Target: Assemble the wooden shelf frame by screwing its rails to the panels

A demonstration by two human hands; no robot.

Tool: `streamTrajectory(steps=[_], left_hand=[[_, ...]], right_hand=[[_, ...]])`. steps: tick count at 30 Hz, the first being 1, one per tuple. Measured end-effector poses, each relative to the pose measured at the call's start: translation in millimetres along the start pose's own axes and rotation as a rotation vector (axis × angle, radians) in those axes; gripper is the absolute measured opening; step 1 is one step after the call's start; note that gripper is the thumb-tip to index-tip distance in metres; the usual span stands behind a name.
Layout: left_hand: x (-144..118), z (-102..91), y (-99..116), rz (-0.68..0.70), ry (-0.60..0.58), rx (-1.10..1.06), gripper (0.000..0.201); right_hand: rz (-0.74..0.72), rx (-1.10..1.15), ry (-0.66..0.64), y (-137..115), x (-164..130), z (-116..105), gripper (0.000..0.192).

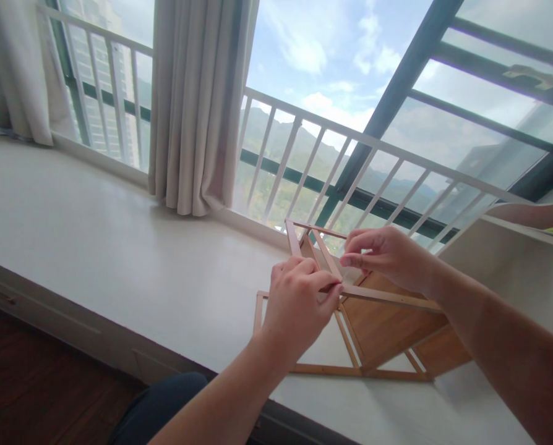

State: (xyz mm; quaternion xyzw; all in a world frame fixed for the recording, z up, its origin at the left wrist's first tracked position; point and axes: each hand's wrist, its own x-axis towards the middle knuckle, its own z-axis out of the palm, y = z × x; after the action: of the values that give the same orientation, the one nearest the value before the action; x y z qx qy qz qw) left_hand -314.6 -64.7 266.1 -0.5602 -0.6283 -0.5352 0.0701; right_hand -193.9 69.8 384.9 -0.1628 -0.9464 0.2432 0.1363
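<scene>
A small wooden frame rack [378, 321] made of thin light slats and brown panels lies tilted on the white window sill [119, 247]. My left hand [299, 303] is closed around a slat at the frame's upper corner. My right hand [388, 256] pinches the same corner from the other side, fingertips meeting near the joint. Both hands touch the wood where several slats come together. The lower part of the frame rests flat on the sill.
A beige curtain [197, 105] hangs behind on the left. White railing bars [304, 154] run along the window. A white shelf unit [513, 247] stands at the right. Dark wooden floor [35, 383] lies below the sill's edge, beside my knee [165, 402].
</scene>
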Motion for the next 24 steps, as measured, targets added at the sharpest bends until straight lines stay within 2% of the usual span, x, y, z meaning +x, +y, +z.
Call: streamTrajectory(steps=[5,9,12,18,21,24], left_hand=[[-2,0.0,-1,-0.002,-0.012,0.004,0.015],[0,0.8,-1,-0.004,-0.013,0.003,0.015],[1,1.0,-1,-0.003,-0.012,-0.001,0.015],[0,-0.2,0,0.005,-0.006,0.0,0.017],[0,-0.7,0,0.011,0.01,0.008,0.019],[1,-0.5,0,0.005,0.016,0.003,0.019]], right_hand=[[0.14,0.251,-0.023,-2,-4,5,0.033],[0.239,0.41,-0.179,2,-12,-2,0.026],[0.265,0.456,-0.243,6,-16,-10,0.03],[0.212,0.313,-0.156,6,-18,-7,0.031],[0.164,0.222,-0.127,-3,-20,6,0.029],[0.042,-0.018,-0.018,-13,-26,30,0.018]])
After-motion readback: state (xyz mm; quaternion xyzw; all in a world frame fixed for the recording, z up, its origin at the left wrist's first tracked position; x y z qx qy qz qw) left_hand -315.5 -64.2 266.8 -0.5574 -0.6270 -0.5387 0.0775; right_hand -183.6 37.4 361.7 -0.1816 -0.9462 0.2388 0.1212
